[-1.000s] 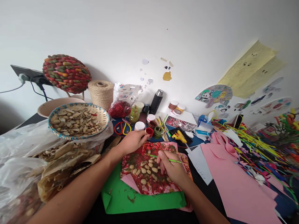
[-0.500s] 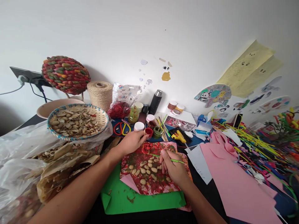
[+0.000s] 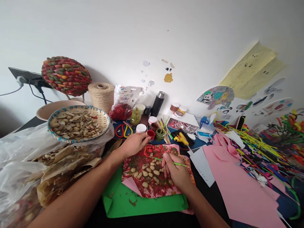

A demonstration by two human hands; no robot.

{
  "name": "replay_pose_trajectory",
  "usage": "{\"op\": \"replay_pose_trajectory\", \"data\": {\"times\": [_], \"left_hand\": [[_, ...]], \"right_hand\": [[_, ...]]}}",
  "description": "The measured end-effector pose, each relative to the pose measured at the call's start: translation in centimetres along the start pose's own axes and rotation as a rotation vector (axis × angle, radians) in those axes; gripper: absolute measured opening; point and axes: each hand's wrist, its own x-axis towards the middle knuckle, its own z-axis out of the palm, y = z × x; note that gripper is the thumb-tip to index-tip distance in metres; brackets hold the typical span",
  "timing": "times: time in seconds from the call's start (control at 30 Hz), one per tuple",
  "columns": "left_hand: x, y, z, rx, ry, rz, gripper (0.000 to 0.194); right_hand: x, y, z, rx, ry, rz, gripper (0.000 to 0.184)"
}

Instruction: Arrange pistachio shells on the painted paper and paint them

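Observation:
My left hand (image 3: 134, 145) is closed, thumb and fingers pinching the side of a small jar of red paint (image 3: 151, 134). A thin stick (image 3: 145, 148) shows by its fingertips. My right hand (image 3: 175, 167) is closed around a slim green stick (image 3: 179, 164), its tip pointing left. That tip is close to several red-painted peanuts (image 3: 150, 148) and a pale one beside them. Below lie several unpainted peanuts (image 3: 145, 173) on a paint-smeared pink sheet (image 3: 163, 190), which rests on a green sheet (image 3: 142, 209).
Behind stand a jar of green paint (image 3: 160, 135), white-lidded jars (image 3: 141, 128), scissors (image 3: 123, 130), a yellow glue gun (image 3: 181, 138) and a black flask (image 3: 158, 104). A basket of shells (image 3: 76, 139) is at left. Pink paper (image 3: 239, 186) and pipe cleaners (image 3: 263, 145) lie at right.
Both hands stay almost in place. A pale peanut now shows beside the green stick's tip, where mostly red was visible before. The view has shifted very slightly.

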Motion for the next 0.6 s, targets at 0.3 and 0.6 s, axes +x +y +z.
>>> {"op": "replay_pose_trajectory", "data": {"times": [0.3, 0.6], "left_hand": [[0.0, -0.3, 0.3, -0.050, 0.043, 0.041, 0.035], [-0.1, -0.2, 0.4, -0.046, 0.081, 0.004, 0.037]], "right_hand": [[1.0, -0.7, 0.0, -0.050, 0.049, 0.011, 0.064], [0.8, -0.4, 0.1, -0.041, 0.031, 0.007, 0.064]]}}
